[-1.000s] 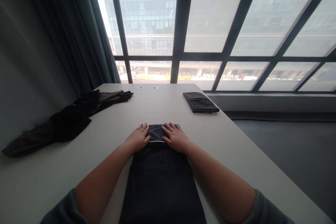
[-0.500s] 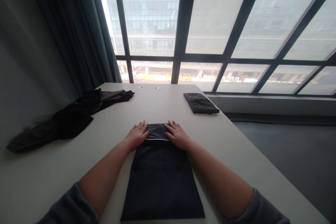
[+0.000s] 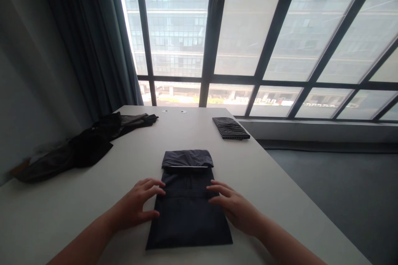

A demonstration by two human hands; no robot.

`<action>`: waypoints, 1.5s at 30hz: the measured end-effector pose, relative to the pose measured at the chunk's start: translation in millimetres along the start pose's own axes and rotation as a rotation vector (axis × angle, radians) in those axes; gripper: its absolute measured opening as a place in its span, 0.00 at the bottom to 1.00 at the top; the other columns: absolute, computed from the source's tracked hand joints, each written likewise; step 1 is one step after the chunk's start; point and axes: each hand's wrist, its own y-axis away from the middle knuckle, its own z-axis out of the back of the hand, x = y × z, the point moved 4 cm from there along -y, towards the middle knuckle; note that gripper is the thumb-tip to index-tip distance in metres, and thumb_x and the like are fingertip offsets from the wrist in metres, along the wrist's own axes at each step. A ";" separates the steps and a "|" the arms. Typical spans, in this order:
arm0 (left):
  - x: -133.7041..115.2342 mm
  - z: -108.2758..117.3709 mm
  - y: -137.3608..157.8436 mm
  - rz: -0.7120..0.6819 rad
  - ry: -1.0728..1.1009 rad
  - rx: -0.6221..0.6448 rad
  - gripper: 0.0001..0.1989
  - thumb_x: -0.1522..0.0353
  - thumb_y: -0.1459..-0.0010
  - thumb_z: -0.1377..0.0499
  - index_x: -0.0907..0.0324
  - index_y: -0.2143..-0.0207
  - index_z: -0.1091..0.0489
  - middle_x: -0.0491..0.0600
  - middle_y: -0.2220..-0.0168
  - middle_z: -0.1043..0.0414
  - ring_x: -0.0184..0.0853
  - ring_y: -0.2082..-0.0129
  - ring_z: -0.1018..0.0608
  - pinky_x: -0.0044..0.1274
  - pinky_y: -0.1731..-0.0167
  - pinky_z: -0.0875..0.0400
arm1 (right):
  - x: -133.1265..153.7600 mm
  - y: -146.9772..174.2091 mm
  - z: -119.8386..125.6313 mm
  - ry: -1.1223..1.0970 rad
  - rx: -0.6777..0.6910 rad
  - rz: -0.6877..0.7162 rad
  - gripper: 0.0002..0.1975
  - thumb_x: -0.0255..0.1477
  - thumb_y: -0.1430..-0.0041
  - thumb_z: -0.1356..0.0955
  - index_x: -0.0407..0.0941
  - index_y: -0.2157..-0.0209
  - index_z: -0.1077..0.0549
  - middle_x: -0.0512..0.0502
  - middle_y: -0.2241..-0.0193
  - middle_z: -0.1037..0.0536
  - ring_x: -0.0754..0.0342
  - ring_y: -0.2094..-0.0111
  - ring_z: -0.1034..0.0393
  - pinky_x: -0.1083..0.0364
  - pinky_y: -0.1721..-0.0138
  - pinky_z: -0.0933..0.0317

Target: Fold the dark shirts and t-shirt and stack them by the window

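A dark navy garment, folded into a long panel, lies flat on the white table in front of me. Its far end is turned over, showing a greyer side with a thin pale line along the fold. At its left edge is my left hand, fingers apart, the fingertips just over the cloth. My right hand is opposite, at the right edge, its fingers also spread and holding nothing. Whether the fingertips touch the fabric I cannot tell.
A striped black-and-white folded cloth lies near the table's right edge. Several dark clothes are heaped along the left side. The white table reaches toward large windows, with a dark curtain at the left.
Both hands have lifted off the turned-over far end and drawn back toward me, to the sides of the garment's middle. The view has tilted slightly upward.
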 end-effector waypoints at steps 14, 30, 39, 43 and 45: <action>-60.5 -8.3 32.5 -0.121 -0.073 0.076 0.17 0.77 0.54 0.37 0.52 0.61 0.27 0.47 0.50 0.22 0.42 0.50 0.23 0.36 0.43 0.32 | 26.9 26.3 -20.0 0.138 0.181 -0.060 0.40 0.18 0.57 0.33 0.48 0.39 0.26 0.37 0.37 0.28 0.39 0.34 0.35 0.34 0.28 0.56; -38.4 3.7 24.1 -0.189 0.066 -0.296 0.10 0.69 0.33 0.45 0.53 0.56 0.25 0.50 0.60 0.17 0.37 0.61 0.17 0.27 0.59 0.24 | 7.8 24.2 3.9 -0.136 -0.283 -0.099 0.10 0.34 0.30 0.36 0.48 0.58 0.23 0.43 0.62 0.17 0.49 0.61 0.22 0.53 0.58 0.30; -19.0 37.0 -28.4 0.031 0.127 -0.345 0.11 0.62 0.35 0.45 0.56 0.60 0.24 0.45 0.73 0.23 0.31 0.77 0.25 0.20 0.76 0.30 | -17.6 -29.4 36.3 -0.278 -0.402 -0.240 0.14 0.40 0.33 0.35 0.46 0.59 0.23 0.48 0.70 0.21 0.52 0.68 0.28 0.54 0.65 0.33; 10.6 43.2 -59.1 0.146 0.215 -0.377 0.14 0.57 0.35 0.44 0.57 0.62 0.25 0.44 0.74 0.24 0.33 0.75 0.23 0.21 0.74 0.31 | -46.4 -69.7 42.6 -0.460 -0.425 -0.336 0.19 0.44 0.40 0.31 0.45 0.56 0.23 0.46 0.65 0.18 0.49 0.63 0.24 0.52 0.60 0.30; 28.8 41.1 -72.0 0.196 0.258 -0.395 0.16 0.54 0.36 0.44 0.57 0.62 0.25 0.44 0.74 0.24 0.33 0.75 0.23 0.22 0.73 0.30 | -62.1 -85.9 41.9 -0.547 -0.427 -0.376 0.22 0.45 0.43 0.29 0.45 0.53 0.24 0.47 0.67 0.19 0.50 0.65 0.24 0.53 0.64 0.30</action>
